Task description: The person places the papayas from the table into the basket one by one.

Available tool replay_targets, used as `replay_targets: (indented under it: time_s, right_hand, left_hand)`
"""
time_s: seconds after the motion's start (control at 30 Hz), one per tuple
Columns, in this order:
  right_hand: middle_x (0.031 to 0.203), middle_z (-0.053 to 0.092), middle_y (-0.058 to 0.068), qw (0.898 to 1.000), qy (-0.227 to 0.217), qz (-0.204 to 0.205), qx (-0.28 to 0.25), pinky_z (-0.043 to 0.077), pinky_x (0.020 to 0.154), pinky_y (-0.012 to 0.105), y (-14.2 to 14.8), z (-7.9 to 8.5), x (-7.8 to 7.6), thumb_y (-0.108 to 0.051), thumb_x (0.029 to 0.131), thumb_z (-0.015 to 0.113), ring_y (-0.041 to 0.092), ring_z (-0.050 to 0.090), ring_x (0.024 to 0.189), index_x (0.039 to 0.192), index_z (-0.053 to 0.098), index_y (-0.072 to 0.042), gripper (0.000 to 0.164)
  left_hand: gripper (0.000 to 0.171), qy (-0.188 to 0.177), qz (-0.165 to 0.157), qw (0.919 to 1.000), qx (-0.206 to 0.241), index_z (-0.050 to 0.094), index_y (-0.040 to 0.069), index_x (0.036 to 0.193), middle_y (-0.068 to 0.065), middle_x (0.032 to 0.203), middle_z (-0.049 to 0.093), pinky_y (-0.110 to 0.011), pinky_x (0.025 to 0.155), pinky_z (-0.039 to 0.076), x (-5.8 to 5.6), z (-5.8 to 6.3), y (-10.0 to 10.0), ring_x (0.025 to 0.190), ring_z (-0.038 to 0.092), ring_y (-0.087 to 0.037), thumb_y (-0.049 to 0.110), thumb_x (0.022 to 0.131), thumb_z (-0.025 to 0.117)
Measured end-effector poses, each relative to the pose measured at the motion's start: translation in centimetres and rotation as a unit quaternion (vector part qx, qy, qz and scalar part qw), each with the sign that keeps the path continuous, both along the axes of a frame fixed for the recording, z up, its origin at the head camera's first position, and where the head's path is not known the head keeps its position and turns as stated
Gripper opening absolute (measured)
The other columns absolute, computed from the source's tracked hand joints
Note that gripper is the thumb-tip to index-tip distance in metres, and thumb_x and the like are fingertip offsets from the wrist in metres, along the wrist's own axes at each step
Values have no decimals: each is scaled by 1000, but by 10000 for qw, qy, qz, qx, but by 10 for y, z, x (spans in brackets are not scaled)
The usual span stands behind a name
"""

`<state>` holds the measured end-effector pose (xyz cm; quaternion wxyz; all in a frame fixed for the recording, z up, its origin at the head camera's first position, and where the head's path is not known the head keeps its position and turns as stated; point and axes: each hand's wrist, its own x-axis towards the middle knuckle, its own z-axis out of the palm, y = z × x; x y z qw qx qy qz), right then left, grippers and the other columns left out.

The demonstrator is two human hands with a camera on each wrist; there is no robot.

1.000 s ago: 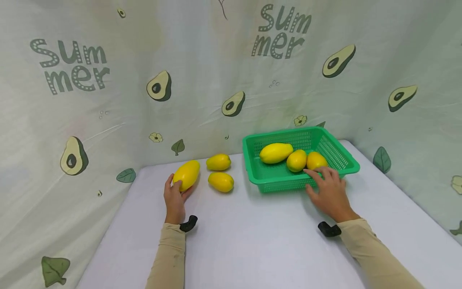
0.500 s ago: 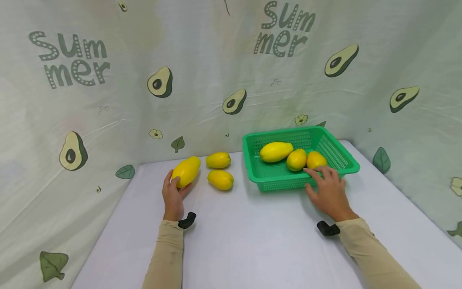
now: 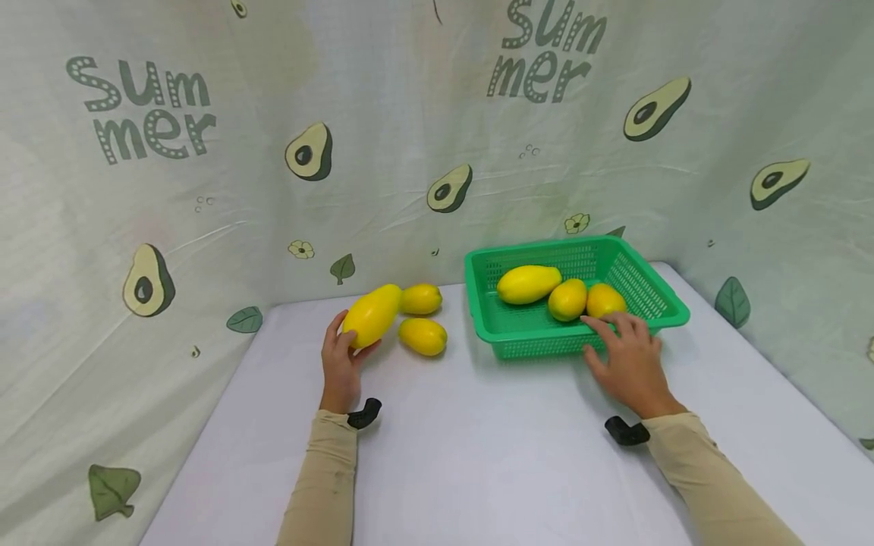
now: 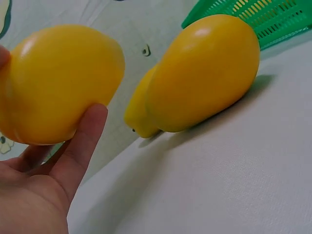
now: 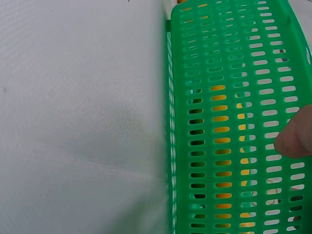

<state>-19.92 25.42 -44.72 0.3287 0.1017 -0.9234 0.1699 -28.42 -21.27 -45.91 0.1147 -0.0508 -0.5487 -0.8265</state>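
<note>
L hand (image 3: 341, 368): fingers clamped on big yellow fruit (image 3: 372, 316), off surface (image 3: 478, 440); vs 1 s ago, shifted R, closer to small rear fruit (image 3: 421, 299) & small front fruit (image 3: 423, 337) just R of fingers; nearer green basket (image 3: 539, 347), not in it. R hand (image 3: 631, 371): fingers still on near rim.

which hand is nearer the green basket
The right hand: it is at the green basket's near rim, thumb outside the wall. The left hand is farther off, to the basket's left, holding a yellow fruit.
</note>
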Motion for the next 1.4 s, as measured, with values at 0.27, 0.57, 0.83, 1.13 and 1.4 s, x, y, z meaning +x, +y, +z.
replay_targets:
  time_s: [0.27,0.57,0.83,1.13,1.4]
  right_hand:
    - [122,51,21,9999,87,94,-12,34,73,64,-4,1,-6,-16,85,71,47,39,117,131,61,-11,47]
    - [122,51,21,9999,56,132,-57,34,73,64,-7,4,-7,-16,86,71,47,39,117,130,62,-10,45]
    - [124,50,22,10000,-5,79,-23,34,73,65,-4,2,-2,-15,87,70,48,38,118,131,61,-11,46]
    - [121,51,21,9999,115,62,-87,33,71,64,2,0,-2,-13,85,71,48,38,116,129,63,-11,45]
    - [121,51,22,9999,39,55,-81,33,72,65,-1,2,-1,-13,85,70,48,38,117,129,62,-11,45]
  left_hand:
    - [48,135,-267,9995,-112,40,14,148,-13,147,38,-47,94,53,-3,5,0,123,52,-36,11,101,48]
    - [53,-25,-371,9993,55,33,9,152,-15,145,39,-51,95,51,1,7,6,123,52,-36,9,101,46]
    - [53,29,-416,9988,246,33,9,152,-13,145,40,-51,94,52,2,14,19,124,51,-36,11,100,45]
    - [49,77,-487,9984,264,37,12,150,-13,144,40,-48,94,53,-1,21,24,122,52,-36,15,102,44]
    - [44,176,-646,9977,64,42,13,146,-16,142,43,-45,91,55,-2,28,29,119,55,-35,14,102,46]
